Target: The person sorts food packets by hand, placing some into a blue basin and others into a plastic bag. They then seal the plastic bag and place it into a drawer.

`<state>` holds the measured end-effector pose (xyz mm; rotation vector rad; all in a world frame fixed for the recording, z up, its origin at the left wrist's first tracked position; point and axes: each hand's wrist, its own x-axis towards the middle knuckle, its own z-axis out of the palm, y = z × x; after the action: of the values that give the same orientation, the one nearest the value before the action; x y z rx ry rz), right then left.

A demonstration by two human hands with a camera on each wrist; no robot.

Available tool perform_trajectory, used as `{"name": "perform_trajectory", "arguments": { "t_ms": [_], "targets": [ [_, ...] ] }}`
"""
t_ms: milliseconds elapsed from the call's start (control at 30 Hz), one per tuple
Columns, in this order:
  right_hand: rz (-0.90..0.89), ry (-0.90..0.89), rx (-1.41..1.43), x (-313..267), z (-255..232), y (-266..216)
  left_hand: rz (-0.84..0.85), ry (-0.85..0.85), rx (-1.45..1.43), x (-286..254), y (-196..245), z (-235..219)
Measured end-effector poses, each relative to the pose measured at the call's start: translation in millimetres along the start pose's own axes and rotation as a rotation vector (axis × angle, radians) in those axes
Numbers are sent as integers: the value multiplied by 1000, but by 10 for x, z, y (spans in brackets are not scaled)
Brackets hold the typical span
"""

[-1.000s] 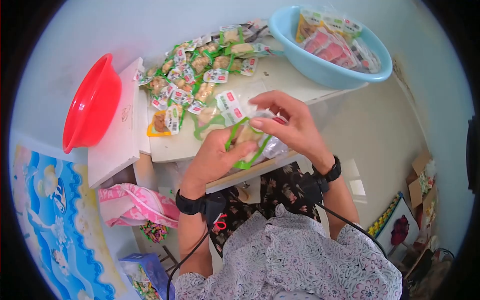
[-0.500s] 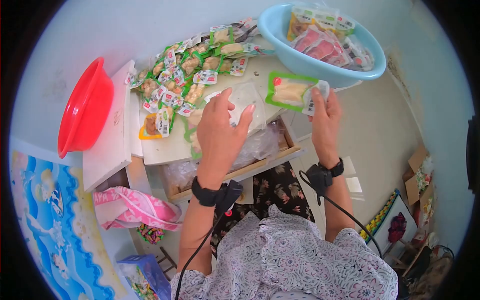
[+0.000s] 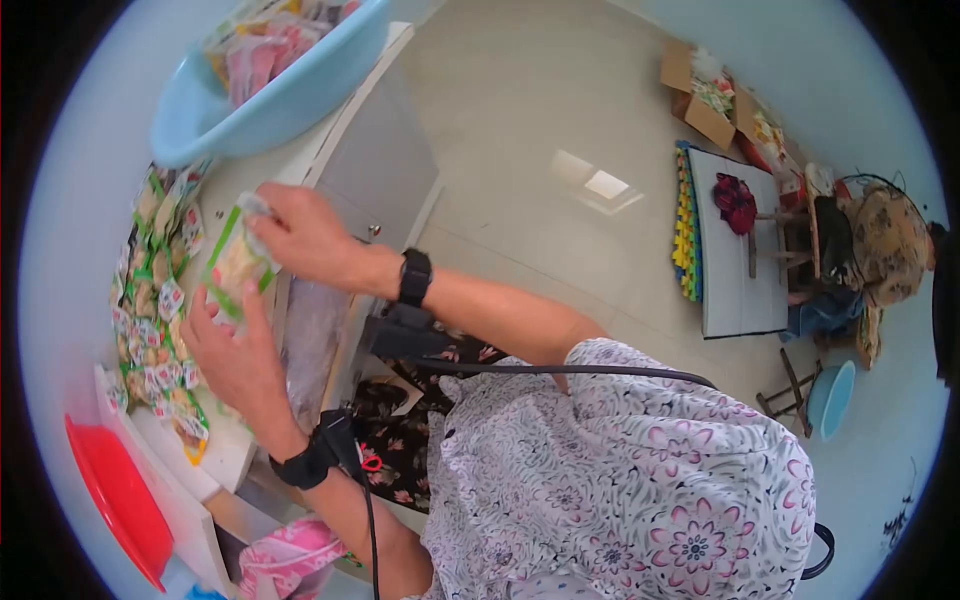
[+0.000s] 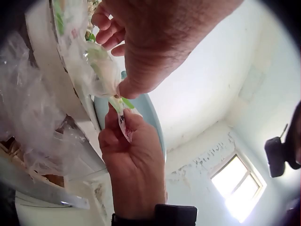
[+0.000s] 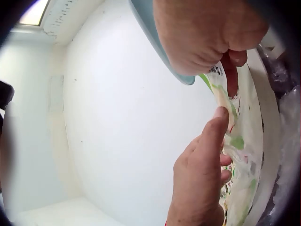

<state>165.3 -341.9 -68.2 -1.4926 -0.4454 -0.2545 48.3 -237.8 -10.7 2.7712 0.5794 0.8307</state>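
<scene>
Head view: the packet (image 3: 238,262), green-edged with pale contents, is at left of center, held above the table (image 3: 228,185). The right hand (image 3: 310,235) grasps the packet's upper end, thumb and fingers pinched on it. The left hand (image 3: 235,365) is at the lower end; its thumb touches the packet, and its fingers are loosely bent and spaced, not clenched.

Left wrist view: the right hand pinches one end of the packet at lower center. The left thumb touches near the other end, beside clear film (image 4: 101,75). Whether the film encloses the packet cannot be determined.

Right wrist view: the right hand is at the top, gripping the printed end. The left thumb tip contacts the packet from below; the other left fingers are partly hidden.

Surrounding items, head view: green-edged packets (image 3: 150,290) form a pile along the left side of the table. One yellow-edged packet (image 3: 192,445) lies at the near end of the pile. The blue basin (image 3: 300,100), at upper left, holds pink and yellow packs (image 3: 262,62). The red basin (image 3: 118,500) is at lower left. Clear plastic (image 3: 315,340) lies in the drawer below the hands. A pink cloth (image 3: 285,560) is at bottom left. The carton (image 3: 710,115) is at upper right.
</scene>
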Motion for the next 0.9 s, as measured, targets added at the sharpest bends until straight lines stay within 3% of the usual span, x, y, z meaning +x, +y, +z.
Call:
{"name": "perform_trajectory", "arguments": {
  "t_ms": [133, 233, 267, 300, 367, 433, 500, 600, 833, 900],
  "targets": [
    [5, -7, -29, -61, -52, -97, -13, -56, -42, 49, -103, -30],
    [-77, -50, -30, -49, -57, -79, 18, 22, -243, 89, -278, 94],
    [10, -110, 29, -48, -79, -88, 40, 55, -260, 76, -282, 109],
    [94, -188, 94, -48, -128, -139, 52, 99, -263, 62, -162, 86],
    [100, -207, 129, -50, -121, -160, 86, 168, -260, 28, -42, 55],
    [64, -259, 229, -6, -120, -255, 119, 214, -258, 37, 136, -43],
    [-23, -347, 99, 48, -89, -128, 122, 265, -226, 44, 207, -43],
    [192, -533, 235, 65, -53, -176, 133, 295, -209, 38, 277, -23],
    [363, -543, 457, -76, 105, -492, 162, 316, -384, -66, 402, -97],
    [259, -569, 367, -82, 184, -357, 205, 305, -396, -95, 381, -114]
  ]
}}
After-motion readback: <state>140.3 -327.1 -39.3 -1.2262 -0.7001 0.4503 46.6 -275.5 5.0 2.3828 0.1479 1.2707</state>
